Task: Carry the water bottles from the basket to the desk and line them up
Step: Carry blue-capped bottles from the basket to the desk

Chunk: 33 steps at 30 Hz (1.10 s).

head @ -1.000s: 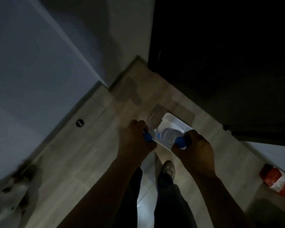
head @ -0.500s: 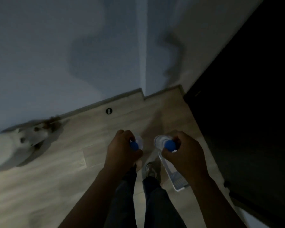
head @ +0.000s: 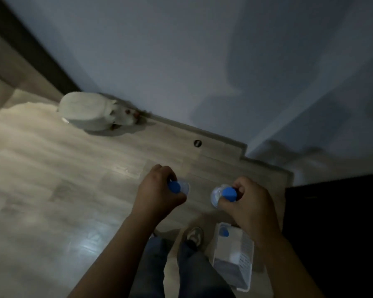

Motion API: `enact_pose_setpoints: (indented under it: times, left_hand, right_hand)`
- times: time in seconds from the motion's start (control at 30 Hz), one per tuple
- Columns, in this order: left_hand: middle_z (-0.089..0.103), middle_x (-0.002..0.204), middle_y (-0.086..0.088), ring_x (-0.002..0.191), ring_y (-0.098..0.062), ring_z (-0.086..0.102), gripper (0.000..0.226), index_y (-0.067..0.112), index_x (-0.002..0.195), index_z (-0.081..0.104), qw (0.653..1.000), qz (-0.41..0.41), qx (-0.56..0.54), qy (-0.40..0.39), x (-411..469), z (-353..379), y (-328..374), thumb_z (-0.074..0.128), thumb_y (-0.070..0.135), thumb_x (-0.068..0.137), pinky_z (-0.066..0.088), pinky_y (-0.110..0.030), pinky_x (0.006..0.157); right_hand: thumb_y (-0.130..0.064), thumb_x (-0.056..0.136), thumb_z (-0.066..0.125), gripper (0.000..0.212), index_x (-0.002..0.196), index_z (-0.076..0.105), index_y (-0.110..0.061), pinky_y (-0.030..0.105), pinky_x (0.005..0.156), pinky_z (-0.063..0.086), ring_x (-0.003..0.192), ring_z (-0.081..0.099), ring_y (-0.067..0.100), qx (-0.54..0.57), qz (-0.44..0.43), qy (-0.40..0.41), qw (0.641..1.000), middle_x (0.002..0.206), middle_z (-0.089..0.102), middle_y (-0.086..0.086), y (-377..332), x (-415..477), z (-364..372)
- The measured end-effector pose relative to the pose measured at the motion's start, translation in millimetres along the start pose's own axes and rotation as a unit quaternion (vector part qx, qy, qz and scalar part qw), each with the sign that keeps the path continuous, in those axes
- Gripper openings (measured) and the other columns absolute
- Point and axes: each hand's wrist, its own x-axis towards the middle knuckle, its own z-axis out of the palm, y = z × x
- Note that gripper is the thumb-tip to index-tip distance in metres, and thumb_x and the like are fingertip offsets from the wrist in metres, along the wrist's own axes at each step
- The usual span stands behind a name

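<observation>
head view. a dim room corner is shown: a pale wood-grain plank floor (head: 73, 179), smooth and faintly glossy, is met by a matt grey-blue wall (head: 181, 50) along a low skirting. a large black block of furniture (head: 336, 222) is set at the right.

three clear plastic water bottles with round blue caps are counted. one, the left bottle (head: 174, 187), is gripped at the neck by the left hand (head: 157, 192), with the fingers curled tightly round it. another, the right bottle (head: 228, 193), is gripped likewise by the right hand (head: 249, 203). both are held above the floor, side by side and apart. the third bottle (head: 224, 231) lies in the one white perforated plastic basket (head: 244, 261), a rectangular box standing on the floor just beside one grey shoe (head: 194, 235).

one small dark round disc (head: 197, 143) is seen on the floor near the skirting. one white furry animal (head: 91, 112), blurred, is seen against the wall.
</observation>
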Motion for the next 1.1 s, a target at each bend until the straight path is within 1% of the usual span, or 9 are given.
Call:
enact_pose_setpoints:
  times: [0.1, 0.2, 0.37, 0.43, 0.53, 0.67, 0.83, 1.0, 1.1]
  left_hand:
    - [0.048, 0.087, 0.006, 0.071, -0.007, 0.047, 0.032, 0.025, 0.081, 0.052, 0.998, -0.038, -0.023, 0.039, -11.9, -32.3, -29.6, 0.078, 0.027, 0.064, 0.030, -0.013, 0.054]
    - [0.050, 0.088, 0.005, 0.074, -0.010, 0.049, 0.031, 0.023, 0.083, 0.054, 0.994, -0.075, -0.032, 0.075, -26.9, -64.7, -62.2, 0.078, 0.027, 0.064, 0.034, -0.015, 0.055]
    - [0.050, 0.087, 0.006, 0.071, -0.008, 0.048, 0.030, 0.022, 0.085, 0.058, 0.981, -0.131, -0.050, 0.136, -53.8, -117.4, -122.9, 0.077, 0.030, 0.063, 0.032, -0.015, 0.054]
    - [0.051, 0.087, 0.007, 0.072, -0.008, 0.049, 0.030, 0.023, 0.085, 0.059, 0.975, -0.149, -0.055, 0.157, -64.6, -137.2, -146.7, 0.076, 0.031, 0.062, 0.032, -0.016, 0.054]
    - [0.053, 0.088, 0.006, 0.074, -0.010, 0.051, 0.029, 0.021, 0.085, 0.060, 0.966, -0.172, -0.066, 0.183, -84.5, -167.0, -182.2, 0.076, 0.031, 0.063, 0.036, -0.016, 0.056]
    - [0.054, 0.088, 0.004, 0.073, -0.011, 0.052, 0.027, 0.021, 0.083, 0.060, 0.948, -0.203, -0.086, 0.228, -107.9, -203.7, -222.4, 0.076, 0.030, 0.063, 0.047, -0.025, 0.062]
    - [0.053, 0.085, 0.007, 0.070, -0.007, 0.051, 0.025, 0.023, 0.079, 0.058, 0.925, -0.238, -0.109, 0.274, -126.8, -241.0, -259.1, 0.076, 0.029, 0.062, 0.040, -0.019, 0.056]
    - [0.054, 0.084, 0.007, 0.071, -0.009, 0.054, 0.026, 0.022, 0.079, 0.060, 0.893, -0.288, -0.131, 0.320, -137.1, -272.1, -292.0, 0.076, 0.029, 0.060, 0.048, -0.025, 0.060]
    - [0.055, 0.084, 0.007, 0.070, -0.008, 0.055, 0.025, 0.021, 0.079, 0.061, 0.877, -0.309, -0.139, 0.341, -136.6, -291.1, -311.0, 0.076, 0.029, 0.060, 0.052, -0.027, 0.061]
  right_hand:
    - [-0.036, 0.064, 0.078, 0.031, 0.079, 0.052, -0.028, 0.017, 0.049, 0.042, 0.063, 0.058, 0.002, -0.025, -0.033, -0.039, 0.998, 0.071, 0.060, -0.008, -41.3, 4.1, 15.9]
    - [-0.037, 0.062, 0.076, 0.029, 0.075, 0.052, -0.026, 0.016, 0.044, 0.040, 0.057, 0.057, 0.003, -0.046, -0.092, -0.060, 0.993, 0.064, 0.060, -0.008, -85.0, 3.2, 34.4]
    - [-0.046, 0.055, 0.068, 0.031, 0.074, 0.052, -0.027, 0.027, 0.048, 0.055, 0.057, 0.061, 0.008, -0.049, -0.146, -0.111, 0.982, 0.063, 0.061, -0.005, -159.0, -4.9, 72.8]
    - [-0.049, 0.052, 0.064, 0.033, 0.071, 0.051, -0.026, 0.021, 0.045, 0.050, 0.053, 0.057, 0.005, -0.056, -0.169, -0.120, 0.977, 0.061, 0.059, -0.005, -187.9, -8.8, 89.6]
    - [-0.045, 0.053, 0.070, 0.033, 0.069, 0.053, -0.022, 0.023, 0.044, 0.044, 0.051, 0.054, 0.007, -0.075, -0.196, -0.134, 0.969, 0.058, 0.058, -0.005, -233.8, -17.7, 114.3]
    - [-0.034, 0.056, 0.077, 0.030, 0.069, 0.055, -0.019, 0.030, 0.048, 0.047, 0.052, 0.051, 0.008, -0.073, -0.236, -0.152, 0.957, 0.059, 0.058, -0.004, -293.6, -31.3, 139.9]
    - [-0.032, 0.060, 0.075, 0.026, 0.072, 0.056, -0.020, 0.038, 0.055, 0.053, 0.055, 0.056, 0.014, -0.077, -0.310, -0.180, 0.930, 0.063, 0.061, 0.000, -363.9, -51.6, 167.4]
    - [-0.033, 0.063, 0.073, 0.024, 0.074, 0.056, -0.020, 0.034, 0.054, 0.053, 0.056, 0.056, 0.012, -0.085, -0.378, -0.200, 0.900, 0.062, 0.059, -0.002, -427.5, -56.9, 194.5]
    - [-0.034, 0.063, 0.073, 0.023, 0.073, 0.056, -0.022, 0.020, 0.048, 0.047, 0.052, 0.052, 0.003, -0.086, -0.410, -0.216, 0.882, 0.060, 0.058, -0.003, -465.3, -53.2, 215.6]
